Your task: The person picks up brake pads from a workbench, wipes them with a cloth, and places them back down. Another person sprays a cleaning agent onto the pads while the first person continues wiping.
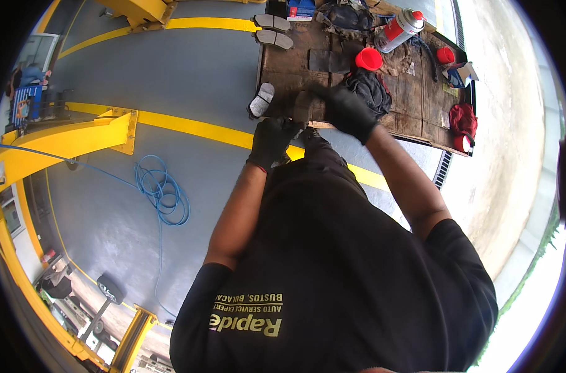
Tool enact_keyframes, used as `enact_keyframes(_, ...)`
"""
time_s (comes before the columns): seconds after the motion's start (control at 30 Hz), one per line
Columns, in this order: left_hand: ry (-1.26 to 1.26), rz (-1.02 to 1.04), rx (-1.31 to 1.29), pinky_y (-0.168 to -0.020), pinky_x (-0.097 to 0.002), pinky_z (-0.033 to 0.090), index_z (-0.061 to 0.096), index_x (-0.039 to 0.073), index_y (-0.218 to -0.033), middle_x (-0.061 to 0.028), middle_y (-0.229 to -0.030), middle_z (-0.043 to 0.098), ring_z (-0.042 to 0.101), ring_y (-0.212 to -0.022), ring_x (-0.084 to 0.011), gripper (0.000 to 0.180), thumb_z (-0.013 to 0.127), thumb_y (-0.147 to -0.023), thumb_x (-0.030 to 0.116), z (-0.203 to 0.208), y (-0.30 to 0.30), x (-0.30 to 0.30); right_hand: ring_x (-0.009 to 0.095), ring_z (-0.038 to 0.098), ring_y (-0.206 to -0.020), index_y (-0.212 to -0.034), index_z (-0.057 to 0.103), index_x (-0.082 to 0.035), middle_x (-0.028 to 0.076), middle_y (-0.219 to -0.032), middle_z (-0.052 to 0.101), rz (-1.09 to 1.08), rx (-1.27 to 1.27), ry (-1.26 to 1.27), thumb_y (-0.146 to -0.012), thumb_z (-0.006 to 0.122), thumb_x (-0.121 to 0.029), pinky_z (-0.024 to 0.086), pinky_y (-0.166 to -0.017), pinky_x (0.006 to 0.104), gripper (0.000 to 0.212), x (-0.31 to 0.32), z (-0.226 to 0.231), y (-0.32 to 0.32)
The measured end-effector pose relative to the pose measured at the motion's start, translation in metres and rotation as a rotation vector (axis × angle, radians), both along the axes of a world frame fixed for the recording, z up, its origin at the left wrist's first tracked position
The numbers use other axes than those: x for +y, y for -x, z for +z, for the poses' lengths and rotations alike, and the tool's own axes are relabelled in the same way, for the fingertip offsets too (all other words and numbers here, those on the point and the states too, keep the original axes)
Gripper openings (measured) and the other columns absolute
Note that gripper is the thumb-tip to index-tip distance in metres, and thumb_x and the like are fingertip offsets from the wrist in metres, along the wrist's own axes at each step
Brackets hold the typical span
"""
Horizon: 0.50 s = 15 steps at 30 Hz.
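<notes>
Both of my hands wear black gloves and meet at the near edge of the brown worktable (pixel 429 126). My left hand (pixel 270 140) is closed on the lower end of a dark brake pad (pixel 303 107), which stands up from the fingers. Close by its other side is my right hand (pixel 347 112), smeared by motion, its fingertips by the pad's top; whether they grip anything is hidden. A grey brake pad (pixel 262 99) lies on the table's left edge beside my left hand. Two more, an upper pad (pixel 272 22) and a lower pad (pixel 274 40), rest at the far left corner.
On the table are a spray can (pixel 400 30), a red cup (pixel 369 59), a dark rag (pixel 371 92), a red cloth (pixel 462 119) and a small blue box (pixel 462 74). Yellow lift arms (pixel 65 146) and a coiled blue hose (pixel 162 191) are to the left.
</notes>
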State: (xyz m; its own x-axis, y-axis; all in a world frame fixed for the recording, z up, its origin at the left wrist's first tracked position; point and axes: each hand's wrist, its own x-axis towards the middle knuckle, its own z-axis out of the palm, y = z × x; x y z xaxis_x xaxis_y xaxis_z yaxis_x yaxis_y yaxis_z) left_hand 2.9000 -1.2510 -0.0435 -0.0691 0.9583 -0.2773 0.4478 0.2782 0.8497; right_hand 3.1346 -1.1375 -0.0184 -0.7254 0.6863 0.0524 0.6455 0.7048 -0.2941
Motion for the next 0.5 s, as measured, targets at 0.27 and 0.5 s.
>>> enact_keyframes(0.27,-0.004,0.046,-0.327,-0.073,-0.0413,0.055,0.084,0.001,-0.097,-0.0163,-0.083,0.081,0.078,-0.077,-0.0210,0.033,0.080,-0.100,0.034,-0.027,-0.003,-0.003,0.033,0.075,-0.123,-0.143,0.072,-0.013,0.015,-0.140,0.076,0.092,0.180,-0.004,-0.094,0.064,-0.010,0.063,-0.097,0.0464,0.050,-0.009,-0.022,0.027)
enact_keyframes(0.5,0.014,0.096,-0.384,-0.072,-0.0411,0.055,0.083,0.000,-0.100,-0.0184,-0.084,0.081,0.077,-0.078,-0.0175,0.034,0.082,-0.100,0.034,-0.034,-0.004,-0.002,0.033,0.077,-0.123,-0.143,0.072,-0.012,0.013,-0.141,0.076,0.131,0.234,0.176,-0.093,0.066,-0.007,0.063,-0.100,0.0455,0.050,0.002,-0.014,0.023)
